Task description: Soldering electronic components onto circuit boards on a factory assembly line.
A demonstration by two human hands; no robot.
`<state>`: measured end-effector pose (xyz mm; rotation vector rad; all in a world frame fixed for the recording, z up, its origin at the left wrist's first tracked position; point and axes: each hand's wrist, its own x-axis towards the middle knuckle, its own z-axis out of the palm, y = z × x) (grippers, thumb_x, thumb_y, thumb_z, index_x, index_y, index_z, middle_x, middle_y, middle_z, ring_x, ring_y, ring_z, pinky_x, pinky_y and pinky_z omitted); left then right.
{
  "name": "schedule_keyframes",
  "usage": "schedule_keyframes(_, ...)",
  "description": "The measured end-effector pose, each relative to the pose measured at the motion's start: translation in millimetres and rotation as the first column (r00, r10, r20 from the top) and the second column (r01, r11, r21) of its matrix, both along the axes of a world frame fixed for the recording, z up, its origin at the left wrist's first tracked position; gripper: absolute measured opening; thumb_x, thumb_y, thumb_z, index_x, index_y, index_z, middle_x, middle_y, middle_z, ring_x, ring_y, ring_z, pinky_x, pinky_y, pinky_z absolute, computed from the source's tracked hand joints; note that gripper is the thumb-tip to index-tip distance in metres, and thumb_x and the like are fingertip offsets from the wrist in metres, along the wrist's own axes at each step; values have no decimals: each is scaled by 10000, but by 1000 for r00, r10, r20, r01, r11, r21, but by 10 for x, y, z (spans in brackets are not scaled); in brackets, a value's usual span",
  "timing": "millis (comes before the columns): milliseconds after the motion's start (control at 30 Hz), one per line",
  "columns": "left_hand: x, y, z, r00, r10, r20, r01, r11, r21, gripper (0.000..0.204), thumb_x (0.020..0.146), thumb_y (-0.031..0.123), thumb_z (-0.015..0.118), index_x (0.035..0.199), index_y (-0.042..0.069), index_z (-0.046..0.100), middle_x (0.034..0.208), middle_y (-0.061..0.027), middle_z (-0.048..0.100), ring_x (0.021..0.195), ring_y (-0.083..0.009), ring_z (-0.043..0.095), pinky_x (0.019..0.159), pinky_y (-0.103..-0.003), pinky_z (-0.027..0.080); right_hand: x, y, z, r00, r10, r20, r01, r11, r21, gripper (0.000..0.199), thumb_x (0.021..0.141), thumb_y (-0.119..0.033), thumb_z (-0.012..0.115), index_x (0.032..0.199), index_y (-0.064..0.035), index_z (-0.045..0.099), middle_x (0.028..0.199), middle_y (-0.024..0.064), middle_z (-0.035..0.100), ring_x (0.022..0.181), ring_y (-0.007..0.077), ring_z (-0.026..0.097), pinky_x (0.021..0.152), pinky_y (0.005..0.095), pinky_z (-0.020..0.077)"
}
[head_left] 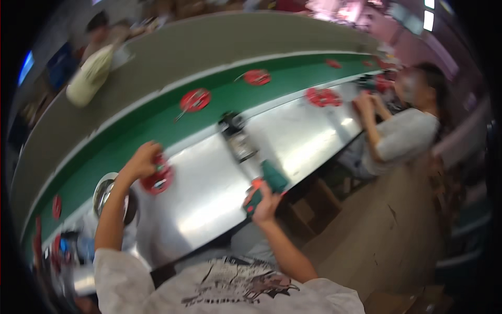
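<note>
My left hand (145, 161) reaches down to a round red dish (160, 184) on the metal bench, its fingers bent together over small green and pale parts. What it pinches, if anything, is hidden and blurred. Near the bench's front edge, my right hand (266, 203) is wrapped round a green and red power tool (253, 203). Close beyond that hand lies a dark green block-like piece (274, 177); whether it belongs to the tool I cannot tell. A black and clear fixture (239, 138) stands on the bench farther back.
A green conveyor belt (222, 89) runs behind the bench, carrying several red dishes (195, 99). A steel bowl (104, 192) stands by my left forearm. Seated at the right, a co-worker (405, 125) handles something red. Cardboard boxes (308, 209) sit below the bench.
</note>
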<state>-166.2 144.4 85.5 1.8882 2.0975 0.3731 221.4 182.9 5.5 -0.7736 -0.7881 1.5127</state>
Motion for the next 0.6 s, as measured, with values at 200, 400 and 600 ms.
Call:
schedule_keyframes(200,602,-287,-167,984,-167,60,170,985,-38,445,654,-49,619,1092,19,653,1179,-199,594,1157,-412,537,1005,-455,471,72,67,-83,999,41,7,-40,998,-40,392,1038,-376,473,1007,-4,592,573,75,535,455,183,504,456,322,450)
schedule_keyframes(400,773,-776,-328,994,39,-103,-24,989,146,371,881,196,676,1237,92,658,1228,-145,649,1117,-367,598,983,-455,490,14,-44,52,994,89,64,-89,996,-5,404,1055,-383,429,1013,-9,575,594,55,498,495,160,467,480,300,415)
schedule_keyframes(600,693,-1181,-204,987,163,-2,-151,923,353,356,857,111,697,1210,73,690,1187,-145,652,1101,-349,604,978,-448,495,-26,-76,62,993,49,104,-53,998,37,411,1058,-387,417,1007,-8,568,581,54,500,483,148,465,471,290,407)
